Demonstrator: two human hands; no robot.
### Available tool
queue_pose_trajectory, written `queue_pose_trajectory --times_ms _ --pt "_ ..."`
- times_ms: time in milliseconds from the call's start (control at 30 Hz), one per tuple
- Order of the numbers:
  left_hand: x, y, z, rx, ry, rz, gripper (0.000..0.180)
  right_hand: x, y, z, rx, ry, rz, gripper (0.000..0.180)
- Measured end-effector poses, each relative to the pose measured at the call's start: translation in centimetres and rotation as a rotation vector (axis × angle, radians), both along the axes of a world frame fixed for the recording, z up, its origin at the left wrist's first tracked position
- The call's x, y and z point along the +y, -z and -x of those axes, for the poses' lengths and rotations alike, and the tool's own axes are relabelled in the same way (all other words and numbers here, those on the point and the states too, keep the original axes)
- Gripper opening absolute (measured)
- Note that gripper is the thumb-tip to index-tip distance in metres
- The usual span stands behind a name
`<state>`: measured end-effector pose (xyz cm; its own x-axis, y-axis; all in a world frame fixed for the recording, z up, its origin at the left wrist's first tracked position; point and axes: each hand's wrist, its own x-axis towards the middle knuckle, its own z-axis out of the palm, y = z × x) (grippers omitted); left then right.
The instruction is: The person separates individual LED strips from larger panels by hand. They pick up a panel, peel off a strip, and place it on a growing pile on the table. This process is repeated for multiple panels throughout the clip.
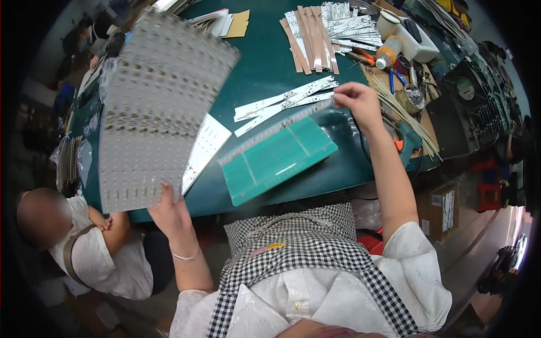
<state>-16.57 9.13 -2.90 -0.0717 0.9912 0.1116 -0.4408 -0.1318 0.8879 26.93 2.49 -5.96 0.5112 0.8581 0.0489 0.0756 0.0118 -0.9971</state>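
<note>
My left hand [171, 213], a bangle on its wrist, grips the lower corner of a large grey circuit board panel [141, 163]. Rows of small yellowish and dark components cover the panel, and motion blurs its upper part. With finger and thumb, my right hand [360, 104] pinches the end of a thin, blurred circuit board strip [270, 131]. That strip slants down to the left along the far edge of a flat green case [282, 160]. Beyond it, several white strips [287, 101] lie crossed on the table. A white sheet [206, 149] shows partly behind the panel.
Brown and white strips [310, 36] are piled at the far side of the dark green table [253, 56]. To the right are an orange-labelled bottle [389, 52], blue-handled pliers [397, 80], a glue gun [407, 143] and thin sticks. Another person [96, 242] sits at the left.
</note>
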Motion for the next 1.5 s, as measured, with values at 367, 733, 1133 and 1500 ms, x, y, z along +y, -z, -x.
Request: queue_pose_trajectory --times_ms 367,733,1133,1500 --pt "-3.5 2.5 -2.6 0.185 0.276 0.282 0.054 1.1 -2.0 2.4 -0.238 -0.081 -0.019 0.022" --pt "-3.4 1.7 -4.6 0.332 0.455 0.175 0.057 -2.6 -2.2 3.7 -0.034 -0.353 0.233 0.027" --pt "-1.6 1.4 -4.7 0.464 0.467 0.017 0.057 -3.8 -3.2 3.7 -0.337 -0.306 0.228 0.030" --pt "-3.9 1.2 -4.4 0.908 0.330 -0.808 0.018 -6.4 -0.8 5.7 -0.661 -0.010 -0.209 0.024"
